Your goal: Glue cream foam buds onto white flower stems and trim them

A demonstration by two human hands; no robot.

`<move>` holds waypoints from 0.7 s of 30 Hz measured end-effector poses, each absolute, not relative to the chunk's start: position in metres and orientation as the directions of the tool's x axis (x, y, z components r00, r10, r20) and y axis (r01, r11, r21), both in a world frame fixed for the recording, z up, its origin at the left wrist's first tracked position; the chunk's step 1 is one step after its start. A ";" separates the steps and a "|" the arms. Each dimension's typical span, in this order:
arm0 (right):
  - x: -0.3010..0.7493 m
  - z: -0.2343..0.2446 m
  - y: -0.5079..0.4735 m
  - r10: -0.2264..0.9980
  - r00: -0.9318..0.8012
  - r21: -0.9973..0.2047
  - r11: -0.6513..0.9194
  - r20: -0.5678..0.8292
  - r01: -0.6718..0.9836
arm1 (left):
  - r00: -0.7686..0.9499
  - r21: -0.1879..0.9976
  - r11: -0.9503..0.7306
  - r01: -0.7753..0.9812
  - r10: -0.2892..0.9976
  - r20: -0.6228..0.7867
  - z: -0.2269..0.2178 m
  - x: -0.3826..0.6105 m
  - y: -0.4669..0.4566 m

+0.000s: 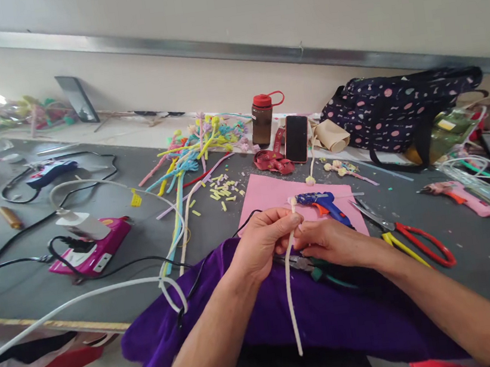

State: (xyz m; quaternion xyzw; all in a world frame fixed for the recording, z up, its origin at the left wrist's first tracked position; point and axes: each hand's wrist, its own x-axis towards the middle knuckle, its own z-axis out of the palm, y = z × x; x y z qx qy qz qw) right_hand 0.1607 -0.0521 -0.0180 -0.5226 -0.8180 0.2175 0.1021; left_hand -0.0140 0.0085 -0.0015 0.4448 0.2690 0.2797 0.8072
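Note:
My left hand [263, 238] pinches a cream pipe cleaner [292, 297] between thumb and fingers. Its tail hangs down past the hand, and its upper end is bent into a small tuft. From the other side, the curled fingers of my right hand [332, 243] close on the same stem just below the left thumb. A blue hot glue gun [325, 204] with an orange trigger lies right behind the hands on a pink sheet [258, 197]. Below the right hand, pliers [301, 263] are partly hidden.
Scissors [424, 243] with red and yellow handles and a pink glue gun [466, 198] lie at right. Behind are a bottle [263, 122], a phone [297, 139] and a patterned bag [398, 115]. Colored pipe-cleaner pieces [197, 147], a pink power strip [100, 250] and cables spread leftward.

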 end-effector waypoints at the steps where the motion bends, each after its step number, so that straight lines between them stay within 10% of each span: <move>1: 0.161 -0.017 -0.049 0.897 -0.434 -0.469 0.346 -0.089 0.812 | 0.698 0.868 0.450 -0.212 0.691 -0.188 -0.001 -0.014 0.008; 13: 0.148 0.000 -0.041 0.919 -0.320 -0.221 0.271 -0.229 0.937 | 0.685 0.872 0.441 -0.212 0.703 -0.189 -0.002 -0.013 0.008; 21: 0.152 -0.002 -0.043 0.921 -0.333 -0.258 0.277 -0.204 0.926 | 0.679 0.875 0.442 -0.197 0.705 -0.204 -0.002 -0.013 0.009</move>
